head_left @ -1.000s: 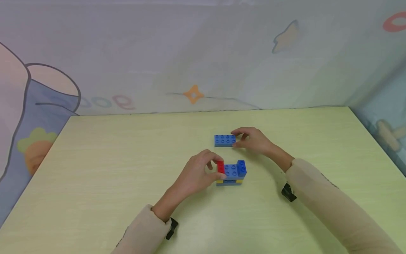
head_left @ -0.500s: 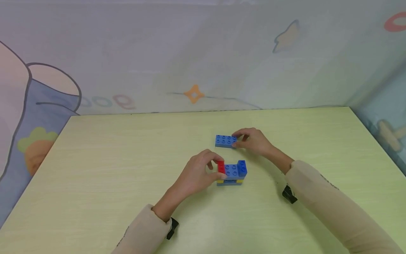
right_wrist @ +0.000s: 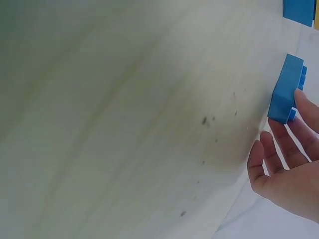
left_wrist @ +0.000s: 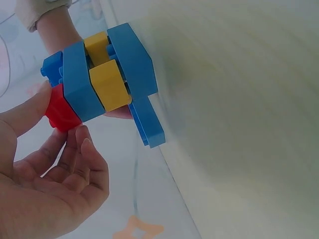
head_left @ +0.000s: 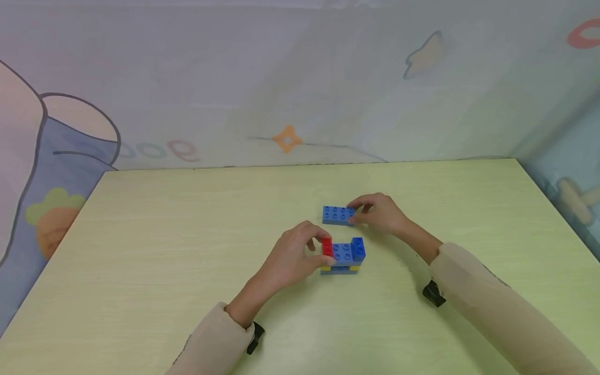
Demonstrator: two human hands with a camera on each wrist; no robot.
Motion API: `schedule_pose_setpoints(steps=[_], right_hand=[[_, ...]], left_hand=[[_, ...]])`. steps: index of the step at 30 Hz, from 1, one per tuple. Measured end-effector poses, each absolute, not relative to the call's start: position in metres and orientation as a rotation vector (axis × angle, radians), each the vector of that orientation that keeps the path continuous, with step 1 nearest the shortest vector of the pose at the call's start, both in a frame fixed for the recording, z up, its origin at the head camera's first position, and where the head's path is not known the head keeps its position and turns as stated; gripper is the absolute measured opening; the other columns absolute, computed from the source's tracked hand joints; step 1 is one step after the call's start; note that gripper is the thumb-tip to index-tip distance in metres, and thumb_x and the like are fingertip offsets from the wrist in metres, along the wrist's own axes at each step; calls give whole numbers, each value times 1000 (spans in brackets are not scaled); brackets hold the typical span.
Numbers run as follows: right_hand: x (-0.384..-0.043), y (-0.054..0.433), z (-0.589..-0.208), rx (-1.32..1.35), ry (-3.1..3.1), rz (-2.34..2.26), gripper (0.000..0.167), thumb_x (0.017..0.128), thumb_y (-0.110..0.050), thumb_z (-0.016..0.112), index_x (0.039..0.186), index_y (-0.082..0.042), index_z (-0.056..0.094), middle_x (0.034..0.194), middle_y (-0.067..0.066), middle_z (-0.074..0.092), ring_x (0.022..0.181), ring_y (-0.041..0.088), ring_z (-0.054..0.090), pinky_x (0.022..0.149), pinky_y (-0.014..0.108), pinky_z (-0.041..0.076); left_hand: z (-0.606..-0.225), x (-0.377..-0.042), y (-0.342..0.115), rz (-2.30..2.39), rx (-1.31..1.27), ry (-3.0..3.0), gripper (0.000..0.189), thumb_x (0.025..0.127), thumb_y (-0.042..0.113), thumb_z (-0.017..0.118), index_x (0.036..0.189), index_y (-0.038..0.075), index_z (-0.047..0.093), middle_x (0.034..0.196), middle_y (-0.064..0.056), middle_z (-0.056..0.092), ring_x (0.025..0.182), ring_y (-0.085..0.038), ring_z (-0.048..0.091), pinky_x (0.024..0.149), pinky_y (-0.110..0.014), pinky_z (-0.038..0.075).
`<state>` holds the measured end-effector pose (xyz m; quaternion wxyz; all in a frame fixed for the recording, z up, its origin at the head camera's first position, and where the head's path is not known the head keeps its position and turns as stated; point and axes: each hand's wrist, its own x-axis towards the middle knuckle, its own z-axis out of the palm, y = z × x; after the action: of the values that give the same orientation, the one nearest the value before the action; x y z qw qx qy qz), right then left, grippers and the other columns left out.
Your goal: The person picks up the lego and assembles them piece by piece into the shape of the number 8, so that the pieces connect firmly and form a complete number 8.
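In the head view my left hand (head_left: pixel 296 254) pinches the small red brick (head_left: pixel 327 247) at the top left of a brick stack (head_left: pixel 342 253). A small dark blue brick (head_left: pixel 358 249) sits on the stack's right end. Two yellow bricks (left_wrist: pixel 108 85) lie between its two longer blue bricks, as the left wrist view shows. Beyond the stack, my right hand (head_left: pixel 382 213) holds a loose eight-stud blue brick (head_left: pixel 335 214) by its right end, thumb on the near side. In the right wrist view that blue brick (right_wrist: pixel 286 89) is at or close to the tabletop, studs facing away from it.
The pale yellow-green table (head_left: pixel 164 260) reaches back to a printed cloth backdrop (head_left: pixel 211 78). Small dark specks (right_wrist: pixel 204 120) lie on the tabletop near the right hand. A black strap piece (head_left: pixel 434 293) hangs below the right sleeve.
My right hand has brought the loose blue brick a little nearer and to the right, toward the stack. The left hand and the stack have stayed in place.
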<state>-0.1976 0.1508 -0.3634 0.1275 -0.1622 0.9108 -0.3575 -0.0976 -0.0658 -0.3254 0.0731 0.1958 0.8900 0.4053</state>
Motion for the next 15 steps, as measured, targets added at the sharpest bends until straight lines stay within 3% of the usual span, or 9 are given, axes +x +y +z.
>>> schedule_pose_setpoints(steps=[15], right_hand=[[-188, 163, -352, -537, 2664, -1088, 30, 79, -14, 71, 106, -3, 67, 98, 8, 65, 83, 21, 53, 63, 30, 41]], left_hand=[[-327, -98, -66, 1217, 576, 2669, 28, 78, 17, 73, 102, 6, 63, 94, -1, 56, 83, -17, 51, 66, -25, 43]])
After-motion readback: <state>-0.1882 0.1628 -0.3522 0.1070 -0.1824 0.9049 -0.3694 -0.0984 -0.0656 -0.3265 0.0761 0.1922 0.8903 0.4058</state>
